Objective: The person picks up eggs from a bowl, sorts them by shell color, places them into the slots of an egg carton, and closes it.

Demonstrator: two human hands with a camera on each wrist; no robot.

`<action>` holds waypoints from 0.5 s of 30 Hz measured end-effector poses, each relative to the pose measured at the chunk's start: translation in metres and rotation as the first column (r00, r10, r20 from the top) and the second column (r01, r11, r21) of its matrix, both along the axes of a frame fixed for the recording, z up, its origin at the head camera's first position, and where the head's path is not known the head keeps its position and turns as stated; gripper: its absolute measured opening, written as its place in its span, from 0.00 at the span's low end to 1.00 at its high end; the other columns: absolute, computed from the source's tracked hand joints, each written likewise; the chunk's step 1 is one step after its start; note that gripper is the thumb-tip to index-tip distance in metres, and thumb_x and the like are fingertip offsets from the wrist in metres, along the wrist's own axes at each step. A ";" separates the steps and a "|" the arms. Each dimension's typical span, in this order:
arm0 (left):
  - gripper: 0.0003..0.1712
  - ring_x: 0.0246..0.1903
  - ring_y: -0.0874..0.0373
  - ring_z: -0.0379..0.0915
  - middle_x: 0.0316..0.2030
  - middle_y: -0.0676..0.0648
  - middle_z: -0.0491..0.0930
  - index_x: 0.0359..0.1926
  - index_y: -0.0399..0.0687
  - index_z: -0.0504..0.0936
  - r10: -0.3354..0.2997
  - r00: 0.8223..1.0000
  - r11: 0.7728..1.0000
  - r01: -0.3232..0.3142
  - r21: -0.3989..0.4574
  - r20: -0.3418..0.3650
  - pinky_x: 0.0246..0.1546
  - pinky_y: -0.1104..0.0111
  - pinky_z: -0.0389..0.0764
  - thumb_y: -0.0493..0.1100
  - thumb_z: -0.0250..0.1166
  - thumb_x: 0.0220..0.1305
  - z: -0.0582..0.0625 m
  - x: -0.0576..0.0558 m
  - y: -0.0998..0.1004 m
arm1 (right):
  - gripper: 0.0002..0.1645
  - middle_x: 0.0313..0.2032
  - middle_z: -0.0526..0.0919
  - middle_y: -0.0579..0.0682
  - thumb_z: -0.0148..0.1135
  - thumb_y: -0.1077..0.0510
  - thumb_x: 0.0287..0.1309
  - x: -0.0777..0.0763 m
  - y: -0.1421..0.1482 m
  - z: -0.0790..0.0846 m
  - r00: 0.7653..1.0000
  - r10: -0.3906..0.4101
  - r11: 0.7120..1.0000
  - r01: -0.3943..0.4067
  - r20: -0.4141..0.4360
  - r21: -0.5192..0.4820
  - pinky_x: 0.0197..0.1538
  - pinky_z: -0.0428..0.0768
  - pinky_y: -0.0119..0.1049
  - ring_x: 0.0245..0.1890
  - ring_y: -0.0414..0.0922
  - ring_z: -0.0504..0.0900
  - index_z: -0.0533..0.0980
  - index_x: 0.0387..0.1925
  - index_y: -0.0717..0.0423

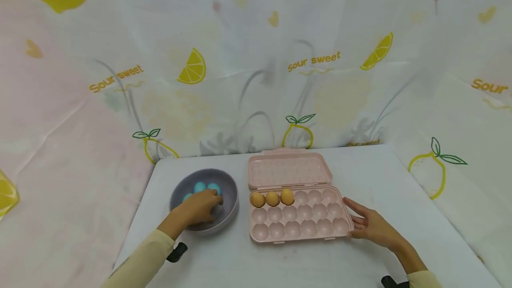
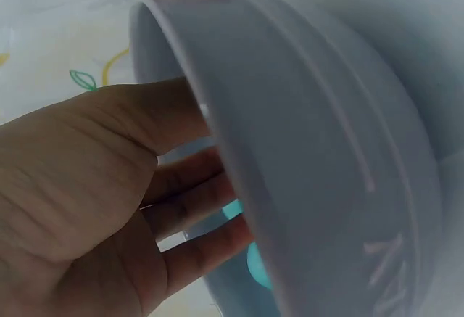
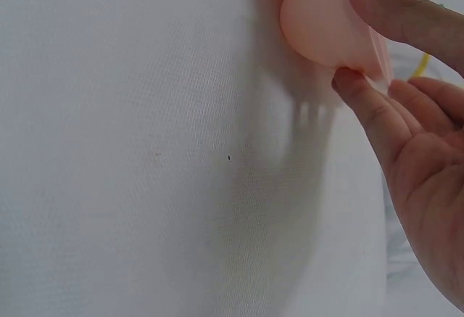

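My left hand (image 1: 201, 206) reaches down into a grey bowl (image 1: 230, 177), fingers bent inside the rim; in the left wrist view the bowl wall (image 2: 290, 114) hides their tips. Close by the fingers lie several blue eggs (image 1: 200, 186); I cannot tell whether the hand holds one. At the right side of a pink egg carton (image 1: 292, 213), my right hand (image 1: 372, 226) grips the edge. In the right wrist view the thumb and a finger pinch the carton's rounded rim (image 3: 319, 23). Three yellow eggs (image 1: 273, 198) sit in the left cups of the carton's back row.
The carton's lid (image 1: 290, 170) lies folded back toward the wall. Bowl and carton stand apart on a white table (image 1: 264, 266). Behind and at the sides hangs a lemon-print cloth (image 1: 240, 57).
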State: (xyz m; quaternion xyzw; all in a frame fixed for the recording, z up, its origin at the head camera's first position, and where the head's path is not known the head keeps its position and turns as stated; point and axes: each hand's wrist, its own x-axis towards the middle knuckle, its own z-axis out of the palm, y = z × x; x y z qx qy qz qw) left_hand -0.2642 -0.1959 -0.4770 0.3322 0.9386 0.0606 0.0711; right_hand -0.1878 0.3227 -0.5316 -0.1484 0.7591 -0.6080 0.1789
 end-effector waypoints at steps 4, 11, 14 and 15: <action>0.23 0.35 0.58 0.73 0.37 0.52 0.76 0.44 0.48 0.84 0.004 1.000 1.000 -0.005 0.013 0.011 0.31 0.64 0.76 0.37 0.78 0.42 -0.005 0.002 -0.007 | 0.58 0.73 0.39 0.69 0.68 0.70 0.51 -0.001 0.001 -0.001 1.000 0.005 1.000 -0.005 -0.011 -0.009 0.51 0.79 0.40 0.63 0.40 0.68 0.43 0.75 0.66; 0.22 0.34 0.56 0.75 0.37 0.50 0.77 0.42 0.45 0.85 -0.019 1.000 1.000 0.019 0.006 0.006 0.31 0.66 0.78 0.29 0.75 0.42 -0.008 0.009 -0.013 | 0.57 0.73 0.40 0.67 0.68 0.69 0.52 -0.001 0.000 -0.001 1.000 0.002 1.000 -0.002 -0.017 0.003 0.50 0.80 0.39 0.63 0.43 0.68 0.44 0.75 0.64; 0.20 0.36 0.53 0.77 0.37 0.48 0.78 0.41 0.44 0.86 -0.036 0.999 0.999 0.036 -0.015 0.000 0.33 0.66 0.79 0.26 0.73 0.44 -0.007 0.012 -0.013 | 0.57 0.73 0.40 0.66 0.69 0.69 0.52 0.000 0.000 0.000 1.000 -0.008 1.000 0.008 -0.015 0.007 0.50 0.80 0.38 0.64 0.45 0.68 0.44 0.75 0.63; 0.19 0.36 0.52 0.78 0.36 0.47 0.79 0.40 0.43 0.86 -0.043 0.999 0.999 0.043 -0.016 -0.003 0.33 0.65 0.80 0.26 0.73 0.45 -0.006 0.013 -0.014 | 0.57 0.73 0.40 0.66 0.69 0.69 0.52 0.000 0.000 0.000 1.000 -0.010 1.000 0.010 -0.017 0.009 0.50 0.80 0.38 0.64 0.47 0.67 0.44 0.75 0.63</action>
